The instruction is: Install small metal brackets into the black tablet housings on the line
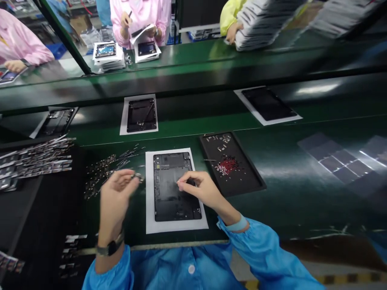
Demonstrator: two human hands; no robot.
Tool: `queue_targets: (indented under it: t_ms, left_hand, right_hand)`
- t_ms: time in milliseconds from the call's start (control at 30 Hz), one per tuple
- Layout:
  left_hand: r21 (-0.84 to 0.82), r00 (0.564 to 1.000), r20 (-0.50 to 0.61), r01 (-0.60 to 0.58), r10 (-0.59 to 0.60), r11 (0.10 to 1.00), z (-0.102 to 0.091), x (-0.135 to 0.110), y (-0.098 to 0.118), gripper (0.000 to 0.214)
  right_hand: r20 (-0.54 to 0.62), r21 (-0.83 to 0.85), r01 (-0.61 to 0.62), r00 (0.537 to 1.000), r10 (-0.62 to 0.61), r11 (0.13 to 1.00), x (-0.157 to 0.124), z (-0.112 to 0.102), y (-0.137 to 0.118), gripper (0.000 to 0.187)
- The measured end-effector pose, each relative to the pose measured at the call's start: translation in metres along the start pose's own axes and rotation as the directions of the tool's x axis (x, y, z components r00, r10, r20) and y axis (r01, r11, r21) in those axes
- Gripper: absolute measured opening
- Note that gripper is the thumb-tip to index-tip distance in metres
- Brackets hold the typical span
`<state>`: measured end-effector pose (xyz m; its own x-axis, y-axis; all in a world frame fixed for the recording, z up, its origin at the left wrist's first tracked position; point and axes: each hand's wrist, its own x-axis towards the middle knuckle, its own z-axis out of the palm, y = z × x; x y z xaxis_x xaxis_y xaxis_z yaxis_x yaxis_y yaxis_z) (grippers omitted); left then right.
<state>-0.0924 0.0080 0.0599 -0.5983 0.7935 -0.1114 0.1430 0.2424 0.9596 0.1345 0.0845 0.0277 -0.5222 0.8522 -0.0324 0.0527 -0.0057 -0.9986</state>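
Observation:
A black tablet housing lies on a white sheet in front of me, its inside facing up. My left hand is raised just left of the sheet, thumb and fingers pinched on a small electronic part with a metallic look. Over the middle of the housing, my right hand has thumb and forefinger pressed together; anything between the tips is too small to name. A pile of small metallic parts spreads beside my left hand. Right of the housing sits a black tray with small red, white and metal pieces.
On the green bench behind are another housing on paper, a dark panel on paper and a further housing. Stacked strips of parts stand at left, clear films at right. People work across the bench, near paper stacks.

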Motion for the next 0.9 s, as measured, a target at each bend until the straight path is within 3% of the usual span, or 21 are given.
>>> queue_targets:
  t_ms: [133,267,433,900]
  left_hand:
    - [-0.025,0.931,0.363,0.058,-0.045,0.998,0.044,-0.002,0.002,0.027]
    - [-0.029,0.863,0.505,0.058,-0.035,0.998,0.064,0.003,-0.005,0.023]
    - [-0.054,0.845,0.533,0.093,-0.05,0.994,0.067,0.006,-0.01,0.021]
    - [-0.106,0.842,0.53,0.182,-0.099,0.978,0.069,0.006,-0.013,0.02]
  right_hand:
    - [0.052,0.029,-0.055,0.997,0.054,0.998,0.0,0.002,0.006,0.016]
    - [0.112,0.064,-0.14,0.985,0.133,0.988,0.001,0.0,0.01,0.019]
    - [0.136,0.072,-0.203,0.972,0.192,0.977,0.003,-0.003,0.014,0.018]
    - [0.13,0.06,-0.235,0.965,0.226,0.97,0.004,-0.003,0.019,0.019]
